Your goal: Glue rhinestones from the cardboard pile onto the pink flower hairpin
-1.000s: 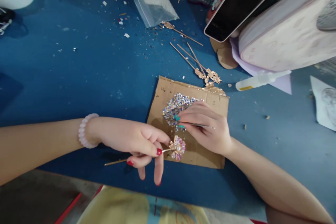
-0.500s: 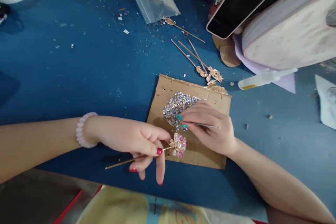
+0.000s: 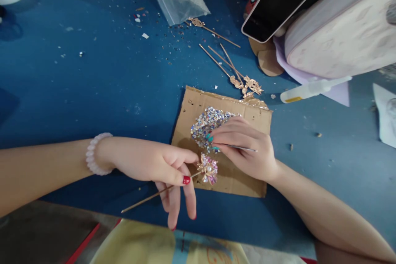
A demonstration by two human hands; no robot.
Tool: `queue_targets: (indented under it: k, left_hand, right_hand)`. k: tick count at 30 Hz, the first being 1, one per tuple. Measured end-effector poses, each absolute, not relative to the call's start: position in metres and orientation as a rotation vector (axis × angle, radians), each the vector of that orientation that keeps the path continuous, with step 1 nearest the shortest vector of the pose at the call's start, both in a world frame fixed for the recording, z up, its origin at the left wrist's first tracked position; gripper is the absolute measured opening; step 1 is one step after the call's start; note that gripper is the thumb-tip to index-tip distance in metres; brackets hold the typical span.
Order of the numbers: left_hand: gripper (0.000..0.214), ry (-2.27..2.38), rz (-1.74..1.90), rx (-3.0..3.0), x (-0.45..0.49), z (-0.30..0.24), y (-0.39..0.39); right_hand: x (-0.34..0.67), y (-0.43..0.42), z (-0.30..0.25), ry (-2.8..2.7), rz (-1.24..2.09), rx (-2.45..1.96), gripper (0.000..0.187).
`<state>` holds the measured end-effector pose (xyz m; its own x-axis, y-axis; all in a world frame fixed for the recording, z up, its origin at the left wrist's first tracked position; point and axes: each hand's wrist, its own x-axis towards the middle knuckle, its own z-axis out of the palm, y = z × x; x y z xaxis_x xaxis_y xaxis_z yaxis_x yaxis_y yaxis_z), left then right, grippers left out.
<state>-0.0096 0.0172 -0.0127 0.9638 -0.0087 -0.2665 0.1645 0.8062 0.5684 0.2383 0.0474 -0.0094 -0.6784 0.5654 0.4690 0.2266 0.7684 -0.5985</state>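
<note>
My left hand (image 3: 167, 169) pinches the stem of a gold hairpin between thumb and fingers. The flower head of this hairpin (image 3: 209, 169), set with pink stones and a pale centre, points to the right over a piece of cardboard (image 3: 238, 179). Its thin stem slants down and left below the palm. My right hand (image 3: 247, 144) is closed round a thin metal tool (image 3: 243, 147), probably tweezers; its tip is hidden by the fingers. Those fingertips are at the edge of a pile of small glittering rhinestones (image 3: 204, 126) on the cardboard.
Several gold hairpins (image 3: 244, 84) lie above the cardboard. A white glue bottle (image 3: 309, 90) rests to their right. At the back are a plastic bag (image 3: 182, 4), a phone (image 3: 278, 0) and a pale rounded case (image 3: 337, 29). White flecks dot the blue table (image 3: 102, 70).
The hairpin has turned slightly in my left hand, its stem end dropping lower, and the lower fingers have stretched further down. My right hand stays at the rhinestones.
</note>
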Motion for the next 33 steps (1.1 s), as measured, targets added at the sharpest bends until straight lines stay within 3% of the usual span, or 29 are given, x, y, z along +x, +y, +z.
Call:
queue_targets:
  k: [18, 24, 33]
  left_hand:
    - [0.019, 0.268, -0.093, 0.611, -0.01, -0.014, 0.016]
    - [0.005, 0.241, -0.175, 0.736, -0.009, -0.004, 0.019]
    - [0.018, 0.153, -0.262, 0.803, -0.009, 0.001, 0.024]
  right_hand:
    - [0.24, 0.047, -0.008, -2.287, 0.666, -0.576, 0.008]
    - [0.239, 0.045, -0.004, -2.308, 0.722, -0.509, 0.007]
    - [0.237, 0.041, -0.002, -2.402, 0.679, -0.425, 0.009]
